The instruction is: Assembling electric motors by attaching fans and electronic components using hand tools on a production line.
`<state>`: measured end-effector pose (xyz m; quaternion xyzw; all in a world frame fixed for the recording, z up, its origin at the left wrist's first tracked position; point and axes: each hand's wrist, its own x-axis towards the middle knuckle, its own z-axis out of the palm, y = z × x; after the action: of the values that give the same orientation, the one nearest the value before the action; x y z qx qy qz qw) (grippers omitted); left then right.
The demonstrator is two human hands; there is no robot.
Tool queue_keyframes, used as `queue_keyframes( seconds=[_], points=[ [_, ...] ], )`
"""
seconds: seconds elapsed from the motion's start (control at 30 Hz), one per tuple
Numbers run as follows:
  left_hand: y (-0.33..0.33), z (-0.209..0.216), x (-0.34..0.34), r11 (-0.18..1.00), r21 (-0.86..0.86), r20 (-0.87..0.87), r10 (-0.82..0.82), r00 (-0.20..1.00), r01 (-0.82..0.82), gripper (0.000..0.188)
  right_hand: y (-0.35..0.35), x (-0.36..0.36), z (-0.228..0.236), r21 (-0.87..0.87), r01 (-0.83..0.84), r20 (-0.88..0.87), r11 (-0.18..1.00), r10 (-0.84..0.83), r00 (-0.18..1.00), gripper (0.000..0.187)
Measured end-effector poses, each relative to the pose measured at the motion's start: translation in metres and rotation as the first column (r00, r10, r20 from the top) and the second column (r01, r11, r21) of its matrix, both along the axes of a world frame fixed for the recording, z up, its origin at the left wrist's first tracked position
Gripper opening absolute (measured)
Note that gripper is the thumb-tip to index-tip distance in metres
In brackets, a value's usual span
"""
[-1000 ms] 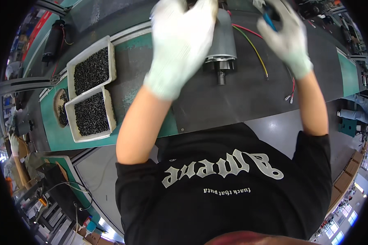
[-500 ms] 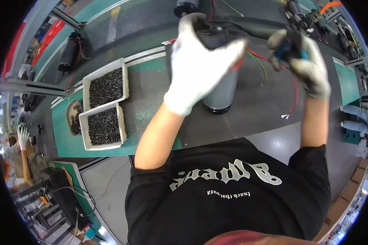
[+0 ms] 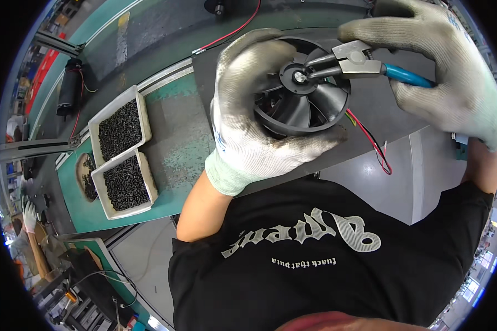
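Your left hand (image 3: 248, 110) wraps around the black fan (image 3: 301, 94), fingers curled over its rim and thumb under the near edge, so that grip is pressed tight on the housing. The fan sits tilted up toward you, above the dark mat on the worktop (image 3: 182, 138). Your right hand (image 3: 442, 71) is closed on the blue handles of the pliers (image 3: 353, 63), whose tips meet at the hub in the middle of the blades.

Keep the fan steady against your palm and hold the pliers square to the hub, so the tips do not slip onto the blades. Squeeze gently; the red and black wires (image 3: 370, 140) trailing beneath should stay slack and clear of the tool.

To your left, two pale rectangular trays (image 3: 143, 118) of small dark screws stand side by side on the green strip. No readable labels show on them.
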<state>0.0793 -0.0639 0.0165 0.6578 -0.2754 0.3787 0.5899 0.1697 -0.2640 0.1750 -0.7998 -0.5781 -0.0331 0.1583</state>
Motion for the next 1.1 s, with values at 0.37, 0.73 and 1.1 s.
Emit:
queue_keyframes(
  seconds=[0.37, 0.73, 1.1],
  points=[
    [0.014, 0.010, -0.012, 0.961, 0.266, 0.080, 0.055, 0.995, -0.075, 0.084, 0.001, 0.008, -0.037, 0.094, 0.042, 0.096, 0.995, -0.051, 0.994, 0.045],
    [0.007, 0.006, -0.011, 0.985, 0.168, 0.041, 0.033, 0.999, -0.039, 0.073, -0.057, -0.018, -0.215, 0.170, 0.569, -0.265, 0.805, -0.519, 0.813, 0.061],
    [0.002, 0.006, -0.036, 0.827, 0.554, -0.357, 0.337, 0.871, -0.093, 0.076, 0.030, 0.037, -0.220, 0.374, 0.699, -0.893, 0.610, 0.033, 0.450, 0.051]
  ],
)
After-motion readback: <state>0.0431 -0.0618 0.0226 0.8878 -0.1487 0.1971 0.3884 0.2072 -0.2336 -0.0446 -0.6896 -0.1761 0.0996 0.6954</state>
